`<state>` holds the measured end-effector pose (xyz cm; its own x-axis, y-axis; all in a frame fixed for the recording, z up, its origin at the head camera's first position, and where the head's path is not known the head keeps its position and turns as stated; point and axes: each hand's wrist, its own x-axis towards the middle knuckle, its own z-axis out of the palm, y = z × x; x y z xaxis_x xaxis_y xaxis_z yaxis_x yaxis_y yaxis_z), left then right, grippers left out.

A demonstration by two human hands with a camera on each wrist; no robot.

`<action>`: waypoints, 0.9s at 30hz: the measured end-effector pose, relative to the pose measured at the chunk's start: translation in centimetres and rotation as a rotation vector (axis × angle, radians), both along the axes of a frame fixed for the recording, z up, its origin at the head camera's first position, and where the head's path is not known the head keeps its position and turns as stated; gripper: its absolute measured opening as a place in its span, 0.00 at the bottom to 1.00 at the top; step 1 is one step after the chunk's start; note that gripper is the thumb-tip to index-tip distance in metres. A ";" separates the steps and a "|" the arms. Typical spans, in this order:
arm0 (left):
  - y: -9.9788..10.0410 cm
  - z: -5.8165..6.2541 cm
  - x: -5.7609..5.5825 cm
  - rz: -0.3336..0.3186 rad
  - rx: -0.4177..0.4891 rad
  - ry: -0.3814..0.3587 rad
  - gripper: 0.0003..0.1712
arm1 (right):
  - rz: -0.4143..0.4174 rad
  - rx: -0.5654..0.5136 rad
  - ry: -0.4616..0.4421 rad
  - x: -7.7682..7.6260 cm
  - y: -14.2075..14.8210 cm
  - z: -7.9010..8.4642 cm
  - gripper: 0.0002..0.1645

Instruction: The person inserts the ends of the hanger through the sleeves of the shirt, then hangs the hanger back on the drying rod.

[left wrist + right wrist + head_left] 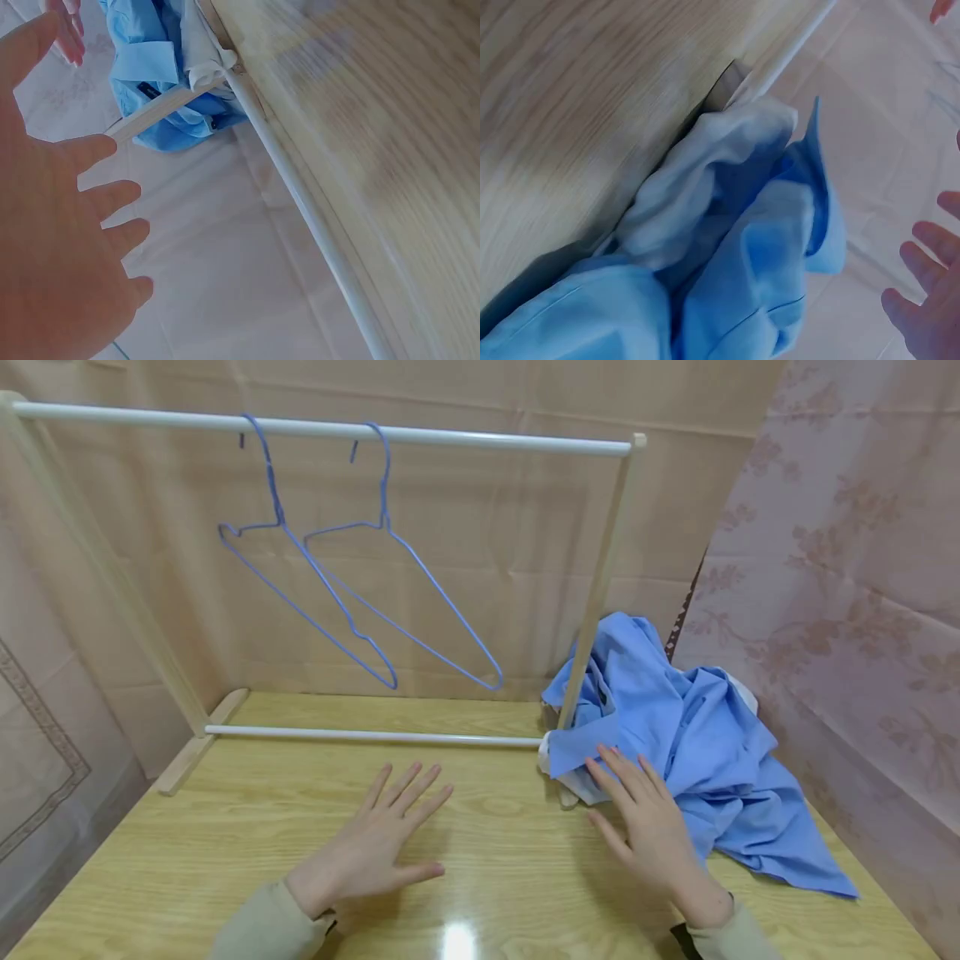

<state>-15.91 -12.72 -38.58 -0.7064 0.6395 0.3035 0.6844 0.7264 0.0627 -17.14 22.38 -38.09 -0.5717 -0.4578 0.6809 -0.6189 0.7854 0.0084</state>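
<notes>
My left hand (378, 843) is held over the table with its fingers spread and nothing in it. In the left wrist view its palm and fingers (67, 225) show bare. The right hand (645, 827), fingers straight, overlaps the near left edge of a crumpled blue garment (675, 718) in the head view. In the right wrist view that hand appears at the right edge, apart from the blue cloth (757, 270). White cloth (705, 165) shows among the blue folds. Two blue wire hangers (322, 568) (442, 585) hang bare from the rack's top rail (450, 435).
The rack has a lower white bar (375, 737), a left foot (202, 743) and a right wooden post (600, 585), with the garment piled around the post's base. A wood-grain table (300, 818) lies beneath. Beige cloth (465, 610) hangs behind, and a floral curtain (862, 568) at the right.
</notes>
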 end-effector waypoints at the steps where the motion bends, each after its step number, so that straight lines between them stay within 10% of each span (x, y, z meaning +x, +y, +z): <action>1: 0.0 0.0 0.0 -0.004 0.003 -0.009 0.49 | -0.007 -0.019 -0.002 -0.2 0.3 0.0 0.34; 10: 0.9 -0.4 -0.5 -0.034 -0.024 -0.102 0.49 | -0.121 -0.101 -0.004 -2.1 3.3 -0.1 0.40; 27: 3.0 -0.2 -1.5 -0.043 0.009 -0.187 0.54 | -0.382 -0.290 -0.334 -5.1 7.4 -0.9 0.68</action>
<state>-17.41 -9.75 -38.79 -0.7230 0.6682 0.1754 0.6908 0.6955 0.1977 -22.21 29.80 -38.95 -0.8647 0.0012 0.5022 -0.2236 0.8945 -0.3872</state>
